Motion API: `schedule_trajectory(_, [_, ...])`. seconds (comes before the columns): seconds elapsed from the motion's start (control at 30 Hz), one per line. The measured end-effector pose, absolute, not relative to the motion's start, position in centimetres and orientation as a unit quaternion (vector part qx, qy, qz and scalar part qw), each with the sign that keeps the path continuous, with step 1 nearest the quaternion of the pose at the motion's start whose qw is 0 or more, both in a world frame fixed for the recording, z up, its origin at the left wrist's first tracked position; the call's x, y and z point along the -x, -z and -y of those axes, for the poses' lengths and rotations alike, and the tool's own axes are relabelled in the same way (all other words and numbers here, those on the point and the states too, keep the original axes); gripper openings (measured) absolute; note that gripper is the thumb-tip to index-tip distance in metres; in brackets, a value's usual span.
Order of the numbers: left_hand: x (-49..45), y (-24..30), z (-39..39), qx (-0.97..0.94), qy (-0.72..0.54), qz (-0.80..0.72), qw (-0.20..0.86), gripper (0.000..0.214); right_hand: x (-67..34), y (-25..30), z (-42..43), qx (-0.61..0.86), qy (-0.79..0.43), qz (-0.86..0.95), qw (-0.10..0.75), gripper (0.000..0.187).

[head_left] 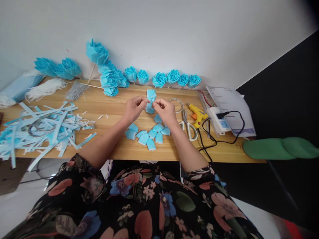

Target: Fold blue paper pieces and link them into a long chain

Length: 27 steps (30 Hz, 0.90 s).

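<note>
Both my hands meet over the middle of the table. My left hand (136,107) is closed in a pinch at the edge of a small light-blue petal. From the other side, my right hand (164,111) pinches the same petal, with its fingertips almost touching the left ones. Partly covered by the fingers, more blue petals (151,94) lie just behind the hands. Nearer to me, several loose cut petals (143,138) of blue fabric are spread on the wood, some overlapping. The exact outline of the held petal is hard to make out.
Blue fabric flowers (159,79) line the wall. Offcut strips (50,129) are heaped at left, beside white cords (46,89) and blue masks (21,88). At right are scissors (188,127), a tape roll (176,105), a yellow glue gun (198,115), a power strip (219,121) and green tape (271,148).
</note>
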State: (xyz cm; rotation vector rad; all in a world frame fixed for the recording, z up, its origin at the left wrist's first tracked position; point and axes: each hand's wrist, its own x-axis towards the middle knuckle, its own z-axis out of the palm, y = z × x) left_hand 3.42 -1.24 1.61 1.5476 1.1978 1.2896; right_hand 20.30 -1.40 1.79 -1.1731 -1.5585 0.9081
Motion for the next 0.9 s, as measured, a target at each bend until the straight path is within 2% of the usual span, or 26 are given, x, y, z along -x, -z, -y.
schedule_trajectory(0.13, [-3.1, -1.7, 0.7, -0.547, -0.487, -0.476, 0.488, 0.046, -20.4, -1.6, 1.2, 0.461, -0.452, 0.579, 0.498, 0.027])
schedule_trajectory(0.27, [-3.2, -1.6, 0.7, -0.509, -0.441, -0.441, 0.594, 0.044, -20.4, -1.6, 1.2, 0.451, -0.485, 0.576, 0.479, 0.031])
schedule_trajectory(0.47, [-3.3, -1.6, 0.9, -0.517, -0.481, -0.419, 0.571, 0.031, -20.4, -2.0, 1.5, 0.456, -0.505, 0.584, 0.444, 0.035])
schedule_trajectory(0.7, [-3.3, -1.9, 1.0, -0.543, -0.475, -0.409, 0.559, 0.029, -20.4, -1.2, 1.3, 0.436, -0.442, 0.641, 0.452, 0.03])
schedule_trajectory(0.9, [-3.3, -1.9, 0.9, -0.522, -0.462, -0.389, 0.602, 0.033, -20.6, -1.0, 1.1, 0.438, -0.431, 0.65, 0.447, 0.026])
